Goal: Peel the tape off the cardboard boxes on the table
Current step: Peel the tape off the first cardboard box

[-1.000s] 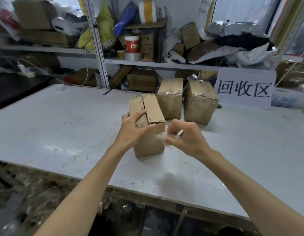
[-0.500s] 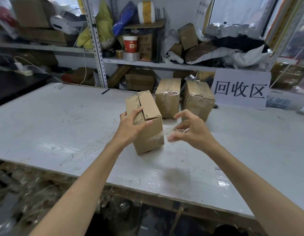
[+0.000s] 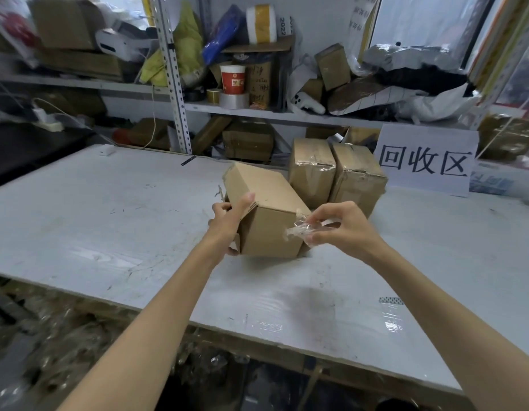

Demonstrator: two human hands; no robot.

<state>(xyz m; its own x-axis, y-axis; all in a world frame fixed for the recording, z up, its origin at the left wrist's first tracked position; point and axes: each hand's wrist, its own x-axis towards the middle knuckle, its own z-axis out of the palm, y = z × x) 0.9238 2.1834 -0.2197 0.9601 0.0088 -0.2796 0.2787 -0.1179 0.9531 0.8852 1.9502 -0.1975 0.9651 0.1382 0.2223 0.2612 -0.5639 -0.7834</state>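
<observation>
You have one camera, and it sits on your head. It looks forward and down across the surface [image 3: 109, 218], from the near edge toward the far edge. Both your arms come in from the bottom of the picture, so the camera is close to your work. Your left grip [image 3: 230, 221], holding the box [image 3: 266, 209], and your right grip [image 3: 340, 229], pinching the clear tape [image 3: 298, 231], sit near the middle. The lens is wide, so the near edge runs slanted and the shelves [image 3: 287, 115] behind the far edge lean. The surface runs out of the picture on both sides.
</observation>
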